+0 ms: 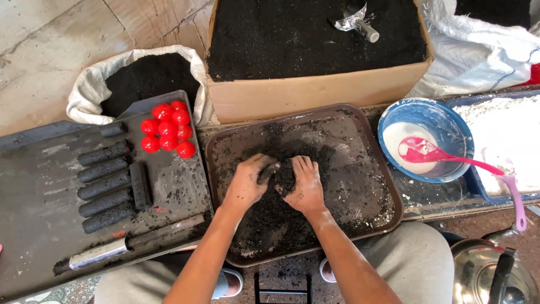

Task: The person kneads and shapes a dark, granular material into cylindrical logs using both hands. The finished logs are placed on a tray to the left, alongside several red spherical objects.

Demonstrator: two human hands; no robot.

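Note:
Both hands rest in the middle of a brown tray [382, 169] smeared with black powder. My left hand [247, 183] curls around a small lump of the black mix [269, 172], and my right hand [305, 183] presses flat against the same lump from the right. Both hands are coated in dark dust. To the left, on a dark board [34, 202], lie several rolled black cylinders [106, 186] and a cluster of red balls [167, 129].
A cardboard box [315, 93] of black powder with a metal scoop [355, 21] stands behind the tray. A white sack [84, 90] of powder is back left. A blue bowl [450, 126] with white paste and pink ladle [478, 166] sits right. A metal tube tool [101, 253] lies front left; a kettle [495, 270] front right.

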